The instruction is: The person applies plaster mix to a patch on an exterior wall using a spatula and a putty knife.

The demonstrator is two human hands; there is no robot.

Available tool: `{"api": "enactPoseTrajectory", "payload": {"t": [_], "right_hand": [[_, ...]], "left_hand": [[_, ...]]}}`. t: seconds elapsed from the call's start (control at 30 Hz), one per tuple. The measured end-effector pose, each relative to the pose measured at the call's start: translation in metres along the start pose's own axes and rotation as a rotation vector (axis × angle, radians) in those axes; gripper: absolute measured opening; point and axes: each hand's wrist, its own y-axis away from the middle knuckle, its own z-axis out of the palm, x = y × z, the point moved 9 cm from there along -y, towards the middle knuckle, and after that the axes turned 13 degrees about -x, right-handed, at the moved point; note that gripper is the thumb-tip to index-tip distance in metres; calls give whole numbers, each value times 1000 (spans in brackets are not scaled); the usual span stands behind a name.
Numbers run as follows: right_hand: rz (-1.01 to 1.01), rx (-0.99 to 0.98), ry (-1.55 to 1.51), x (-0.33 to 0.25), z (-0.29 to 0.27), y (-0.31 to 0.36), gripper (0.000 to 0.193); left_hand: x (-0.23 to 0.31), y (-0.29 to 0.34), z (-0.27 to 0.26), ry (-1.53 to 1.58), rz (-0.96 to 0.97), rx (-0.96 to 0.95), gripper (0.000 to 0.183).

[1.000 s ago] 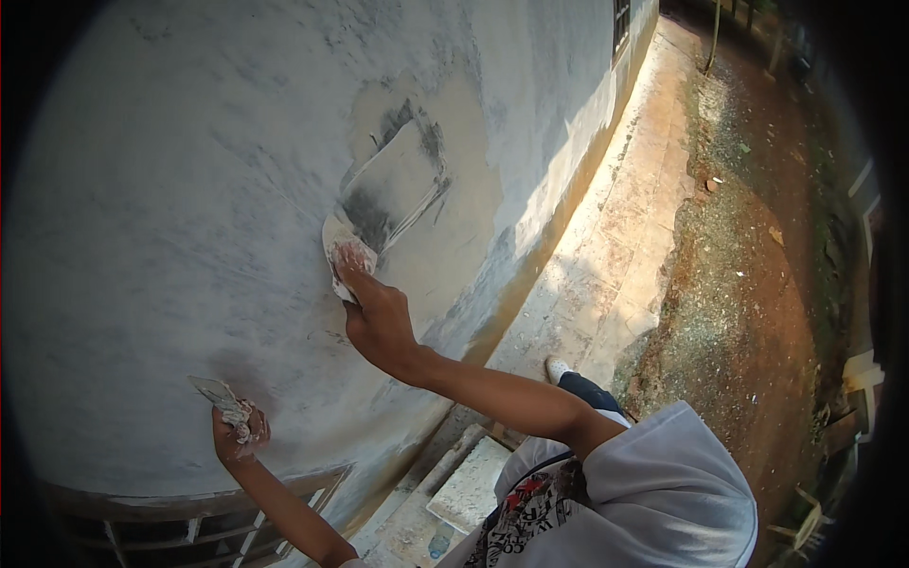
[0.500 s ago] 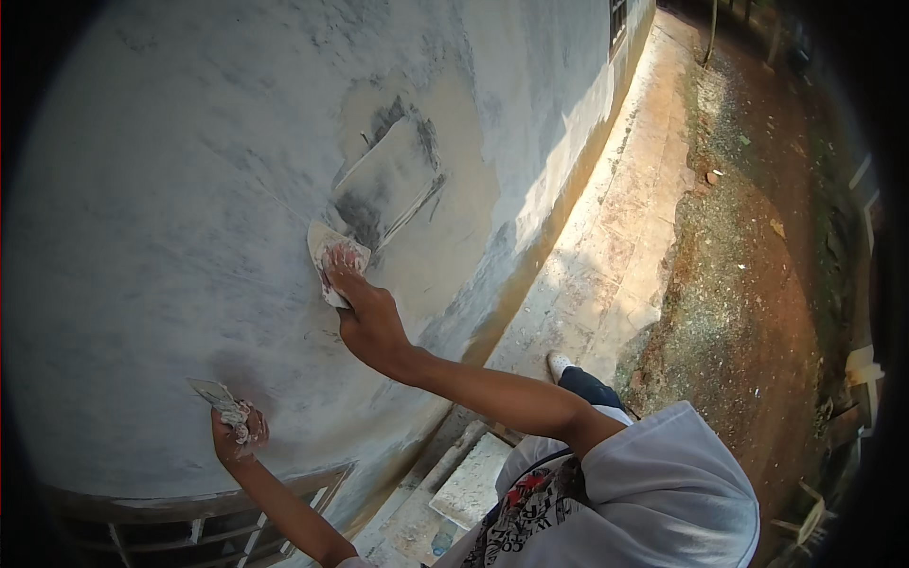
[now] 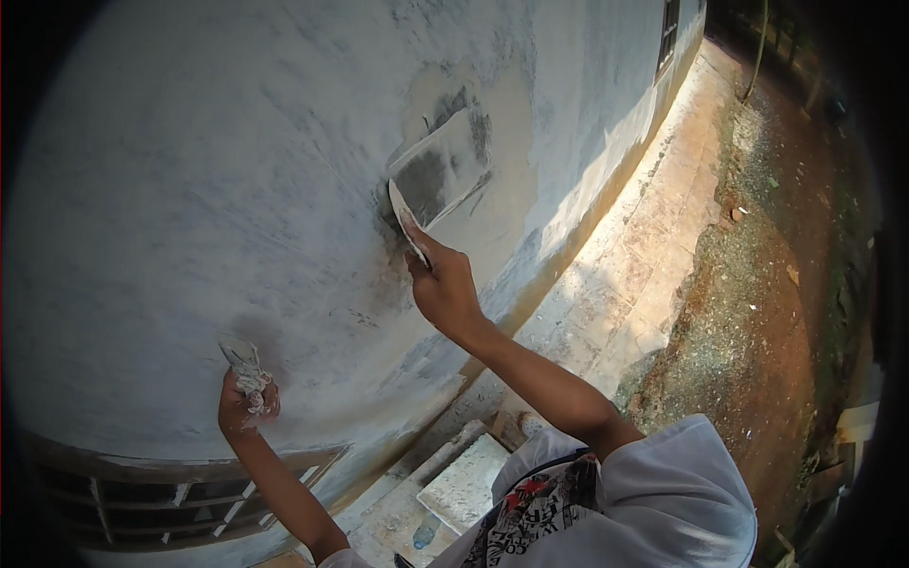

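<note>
My right hand (image 3: 445, 284) grips a putty knife (image 3: 401, 204) with a pale, putty-smeared blade. That blade is seen nearly edge-on, at the lower left corner of a grey, pale-rimmed patch (image 3: 440, 166) on the wall. Whether its edge touches the surface is hard to tell. Lower down and to the left, my left hand (image 3: 250, 401) is closed round a second putty knife (image 3: 241, 354), its blade pointing up. White putty coats this tool's lower part and my left fingers. Both hands are close to the whitish, grey-streaked wall (image 3: 189, 218).
A barred window (image 3: 180, 494) lies below my left hand. Beneath me are a white-topped block (image 3: 466, 481) and a clear plastic bottle (image 3: 426, 532). A paved strip (image 3: 606, 270) follows the wall's foot, with gravelly reddish ground (image 3: 748, 322) beyond it.
My right hand has moved toward the patch, and its putty knife has turned from flat on the wall to nearly edge-on. The whole view has shifted. My left hand keeps its hold.
</note>
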Motion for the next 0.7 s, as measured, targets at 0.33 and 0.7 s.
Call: {"api": "enactPoseTrajectory", "payload": {"t": [0.33, 0.7], "right_hand": [[197, -270, -975, -17, -75, 50, 24], [-352, -770, -90, -76, -74, 97, 66]], "left_hand": [[-101, -29, 168, 217, -398, 92, 39], [-114, -67, 240, 219, -497, -113, 48]]}}
